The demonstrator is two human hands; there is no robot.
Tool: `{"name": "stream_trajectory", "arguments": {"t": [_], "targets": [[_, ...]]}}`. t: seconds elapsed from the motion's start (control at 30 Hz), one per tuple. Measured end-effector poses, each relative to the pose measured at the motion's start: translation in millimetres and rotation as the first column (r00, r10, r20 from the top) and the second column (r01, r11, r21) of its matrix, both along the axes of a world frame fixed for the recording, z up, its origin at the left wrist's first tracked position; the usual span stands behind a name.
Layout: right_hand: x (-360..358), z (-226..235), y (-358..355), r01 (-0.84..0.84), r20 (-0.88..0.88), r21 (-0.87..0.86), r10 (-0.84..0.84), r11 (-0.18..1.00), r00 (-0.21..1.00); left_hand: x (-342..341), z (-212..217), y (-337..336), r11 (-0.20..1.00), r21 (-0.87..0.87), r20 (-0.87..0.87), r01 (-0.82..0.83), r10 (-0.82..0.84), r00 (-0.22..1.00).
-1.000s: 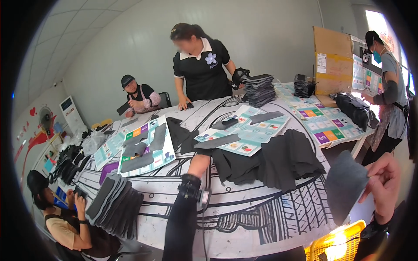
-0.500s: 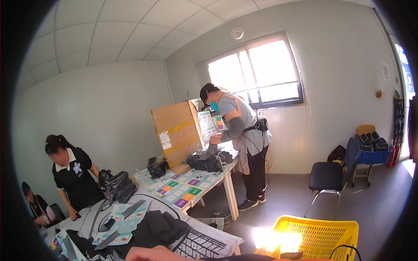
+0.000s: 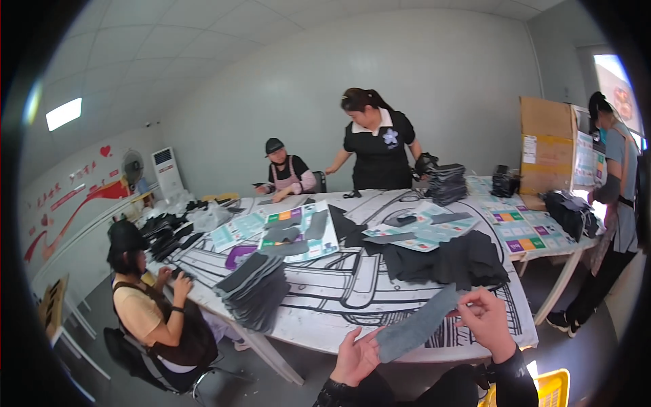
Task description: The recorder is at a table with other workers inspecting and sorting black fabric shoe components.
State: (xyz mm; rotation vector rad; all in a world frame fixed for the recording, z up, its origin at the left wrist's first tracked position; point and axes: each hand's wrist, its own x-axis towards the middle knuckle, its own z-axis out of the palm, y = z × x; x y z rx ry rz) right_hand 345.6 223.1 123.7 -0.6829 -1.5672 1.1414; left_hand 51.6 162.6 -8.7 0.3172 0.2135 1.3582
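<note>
A long grey fabric strip [image 3: 415,328] is stretched slantwise between my two hands at the table's front edge. Its lower left end lies in my left hand [image 3: 357,357], palm up, thumb and fingers at the cloth. The fingers of my right hand [image 3: 488,321] pinch close to its upper right end. Just beyond the strip is a heap of dark cloth [image 3: 444,263]. Grey pieces lie on printed sheets [image 3: 434,227] farther back. A tall stack of grey fabric pieces [image 3: 254,292] stands to the left of my hands.
The table [image 3: 319,315] has a black-line drawing on its top. Another dark stack [image 3: 447,184] stands at the far side. Co-workers sit at the left and far side; one stands behind the table, another at the right beside a cardboard box [image 3: 546,146]. A yellow basket [image 3: 553,390] is at lower right.
My view has swung left from the window to the table. Both hands now show, with the grey strip between them; before, only part of one hand was visible at the lower edge.
</note>
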Motion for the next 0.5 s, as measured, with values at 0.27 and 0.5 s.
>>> {"name": "stream_trajectory", "arguments": {"t": [0.27,0.5], "targets": [[11,-76,21,0.103,0.398,0.294,-0.220,0.950,0.891,-15,4,38,0.933,-0.106,-0.527,-0.343,0.240,0.815],[36,-139,31,0.116,0.437,0.507,-0.371,0.854,0.819,-29,-48,72,0.888,0.130,-0.848,-0.441,0.330,0.415]]}}
